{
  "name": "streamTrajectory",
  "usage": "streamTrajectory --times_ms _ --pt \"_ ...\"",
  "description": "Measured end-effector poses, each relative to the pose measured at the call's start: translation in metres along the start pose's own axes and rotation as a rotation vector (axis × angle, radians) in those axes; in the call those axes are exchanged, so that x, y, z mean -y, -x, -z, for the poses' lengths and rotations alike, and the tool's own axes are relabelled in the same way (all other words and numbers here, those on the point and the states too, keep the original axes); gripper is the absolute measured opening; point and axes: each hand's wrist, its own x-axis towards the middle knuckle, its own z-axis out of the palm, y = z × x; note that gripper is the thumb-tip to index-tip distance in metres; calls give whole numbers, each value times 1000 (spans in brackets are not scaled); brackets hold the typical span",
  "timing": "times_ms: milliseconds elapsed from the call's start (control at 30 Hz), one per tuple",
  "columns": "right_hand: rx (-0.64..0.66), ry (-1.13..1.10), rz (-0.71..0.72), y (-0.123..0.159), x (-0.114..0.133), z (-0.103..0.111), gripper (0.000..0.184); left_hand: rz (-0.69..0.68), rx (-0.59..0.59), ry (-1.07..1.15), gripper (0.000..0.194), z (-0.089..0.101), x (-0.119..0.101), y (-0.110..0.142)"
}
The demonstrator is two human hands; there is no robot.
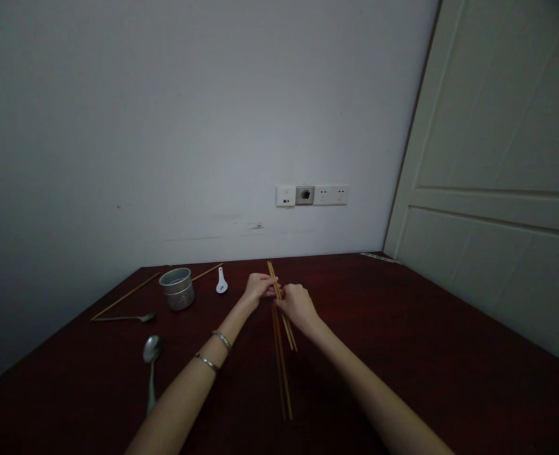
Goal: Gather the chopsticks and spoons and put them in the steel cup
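Note:
Near the middle of the table, a pair of light wooden chopsticks (288, 332) slants between my two hands. My left hand (257, 287) pinches them near the upper part, fingers closed around the sticks. From the other side, my right hand (300, 306) grips the same chopsticks lower down with curled fingers. A second, darker pair of chopsticks (282, 373) runs from beneath my hands toward me. Their upper ends are hidden by my fingers, so I cannot tell whether they are touched.
Left on the dark red table (383, 354) stand a metal cup (178, 291), a white soup spoon (221, 282), a fork-like utensil (127, 318) and a metal spoon (151, 360). Single chopsticks lie at the far left (125, 296) and behind the cup (208, 272). A wall with sockets (330, 195) rises behind.

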Motion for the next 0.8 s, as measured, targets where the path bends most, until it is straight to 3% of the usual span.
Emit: streamTrajectory --times_ms 533,633,733,800 --pt "2 -75 -119 8 -11 4 16 47 81 -21 26 -3 7 -2" --pt "47 -60 -184 18 -18 5 17 88 47 -219 31 3 3 -3" --pt "120 -28 -219 31 -22 2 20 80 -2 -565 25 12 2 -3" --pt "165 6 -213 39 -23 -1 23 115 64 -740 25 17 2 0"
